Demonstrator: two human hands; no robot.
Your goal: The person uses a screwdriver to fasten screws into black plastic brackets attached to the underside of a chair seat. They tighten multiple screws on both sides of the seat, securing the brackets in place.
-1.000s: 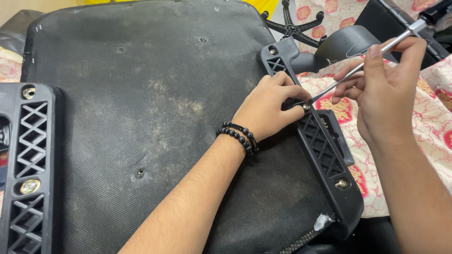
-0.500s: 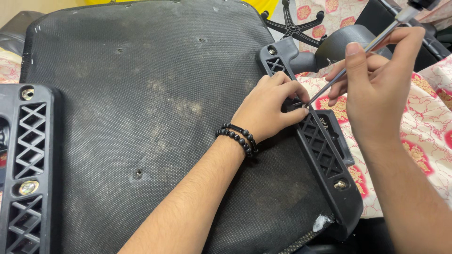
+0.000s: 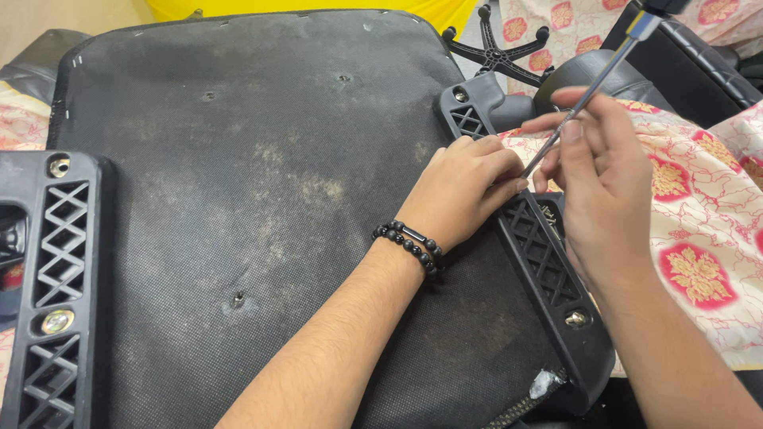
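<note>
An upturned chair seat (image 3: 262, 199) with dusty black fabric fills the view. A black lattice armrest bracket (image 3: 548, 262) runs along its right edge. My left hand (image 3: 465, 191), a black bead bracelet (image 3: 407, 242) on its wrist, rests curled on the bracket's middle, fingertips pinched at the screwdriver's tip. My right hand (image 3: 600, 175) grips the thin metal shaft of a screwdriver (image 3: 592, 87), which slants up to the right, its handle cut off by the top edge. The tip is hidden between my hands.
A second lattice bracket (image 3: 52, 278) with two metal bolts lies along the left edge. A bolt (image 3: 576, 319) sits near the right bracket's lower end. A black star-shaped chair base (image 3: 497, 49) lies beyond on red-and-cream floral cloth (image 3: 707, 238).
My right hand has shifted left and lower along the screwdriver shaft, and the shaft stands steeper. My left hand has stayed on the bracket.
</note>
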